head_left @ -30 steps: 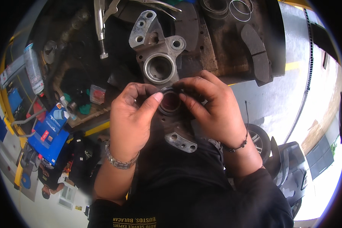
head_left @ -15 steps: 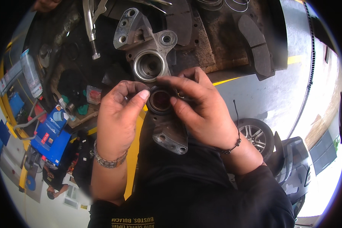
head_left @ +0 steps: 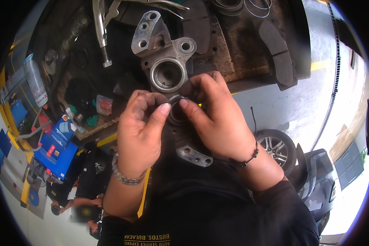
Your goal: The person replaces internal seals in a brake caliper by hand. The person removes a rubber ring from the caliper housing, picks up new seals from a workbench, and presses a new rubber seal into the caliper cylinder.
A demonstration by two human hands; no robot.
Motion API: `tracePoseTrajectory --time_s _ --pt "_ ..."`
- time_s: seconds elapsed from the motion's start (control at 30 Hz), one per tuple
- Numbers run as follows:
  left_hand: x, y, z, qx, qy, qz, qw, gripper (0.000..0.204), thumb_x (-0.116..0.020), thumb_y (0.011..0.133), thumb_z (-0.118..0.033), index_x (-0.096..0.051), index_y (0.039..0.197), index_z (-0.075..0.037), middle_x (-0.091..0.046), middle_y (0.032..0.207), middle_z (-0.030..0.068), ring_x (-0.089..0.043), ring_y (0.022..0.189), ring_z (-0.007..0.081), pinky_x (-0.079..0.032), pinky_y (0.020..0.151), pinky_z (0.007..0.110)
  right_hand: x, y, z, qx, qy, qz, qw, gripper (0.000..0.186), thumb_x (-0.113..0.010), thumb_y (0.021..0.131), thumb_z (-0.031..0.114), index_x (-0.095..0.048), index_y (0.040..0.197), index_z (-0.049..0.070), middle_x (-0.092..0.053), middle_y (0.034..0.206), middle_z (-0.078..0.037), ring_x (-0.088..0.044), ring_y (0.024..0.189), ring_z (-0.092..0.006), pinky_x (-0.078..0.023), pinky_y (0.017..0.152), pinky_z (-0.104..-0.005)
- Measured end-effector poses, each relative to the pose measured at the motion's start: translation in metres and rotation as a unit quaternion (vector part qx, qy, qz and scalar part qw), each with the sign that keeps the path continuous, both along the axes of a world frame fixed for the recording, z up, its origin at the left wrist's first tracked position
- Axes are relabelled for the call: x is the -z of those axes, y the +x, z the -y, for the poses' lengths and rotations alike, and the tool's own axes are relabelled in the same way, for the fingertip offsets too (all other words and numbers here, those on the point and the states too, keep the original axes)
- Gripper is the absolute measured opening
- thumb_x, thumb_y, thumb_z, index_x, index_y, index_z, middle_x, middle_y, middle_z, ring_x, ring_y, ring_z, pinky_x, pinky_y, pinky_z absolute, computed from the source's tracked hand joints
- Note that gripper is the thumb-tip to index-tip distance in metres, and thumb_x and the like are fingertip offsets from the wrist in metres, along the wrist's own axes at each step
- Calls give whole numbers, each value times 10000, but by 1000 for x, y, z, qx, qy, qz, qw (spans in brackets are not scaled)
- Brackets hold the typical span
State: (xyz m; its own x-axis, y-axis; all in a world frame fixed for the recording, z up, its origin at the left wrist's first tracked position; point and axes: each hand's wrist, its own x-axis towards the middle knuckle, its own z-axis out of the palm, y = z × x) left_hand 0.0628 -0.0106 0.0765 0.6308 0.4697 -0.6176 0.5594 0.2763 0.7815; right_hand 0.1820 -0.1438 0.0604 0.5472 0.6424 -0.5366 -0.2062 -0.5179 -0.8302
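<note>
A metal caliper casting lies in front of me, with a silver-rimmed upper bore and a lower bracket end near my body. At its lower bore sits a dark ring, largely covered by my fingers. My left hand pinches the ring's left edge with thumb and curled fingers. My right hand is closed on the same ring, its thumb at the upper edge and close to the left thumb. The inside of the lower bore is mostly hidden.
The dark workbench holds locking pliers, brake pads, thin rings and a small bag. At left are a spray can and blue box. Other people are at lower left; a car wheel at right.
My right thumb has moved up and left across the ring toward my left thumb, hiding more of it. Since half a second ago, both hands and the casting have shifted right in view.
</note>
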Motion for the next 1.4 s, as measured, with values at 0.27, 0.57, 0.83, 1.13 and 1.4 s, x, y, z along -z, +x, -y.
tracePoseTrajectory --time_s 0.27,0.57,0.83,1.13,1.4 --pt "-4 5 5 22 68 -53 996 132 -647 980 -66 -619 998 61 -588 984 82 -601 883 139 -496 819 273 4 11 4 -42 -13 19 999 187 -724 916 71 -619 1050 -7 -593 992 -118 -605 897 -236 -492 796 -333" --pt "-3 6 11 45 135 -59 988 129 -626 998 -82 -605 1025 42 -590 967 67 -575 871 129 -480 800 272 15 25 16 -42 26 -103 993 120 -692 968 74 -629 1035 -3 -589 940 -30 -553 878 -100 -474 781 -271" --pt "-2 2 3 67 113 -37 991 123 -636 982 -59 -611 1019 55 -565 1003 81 -582 869 137 -484 786 273 14 15 17 -8 70 -78 994 149 -707 942 56 -621 1043 -12 -587 1019 -75 -579 926 -159 -492 806 -305" --pt "-12 -5 8 158 254 -23 954 190 -760 844 3 -652 1002 3 -566 1048 101 -607 942 203 -500 853 314 -9 3 24 -37 9 85 996 252 -764 820 70 -637 1029 5 -557 1088 -162 -602 969 -363 -497 822 -425" --pt "-18 -2 18 140 312 -58 938 195 -762 861 -1 -659 1026 -17 -652 969 104 -649 859 223 -521 788 331 -14 1 21 -53 -2 143 988 195 -754 816 42 -631 963 8 -603 945 -161 -575 882 -372 -460 780 -441"
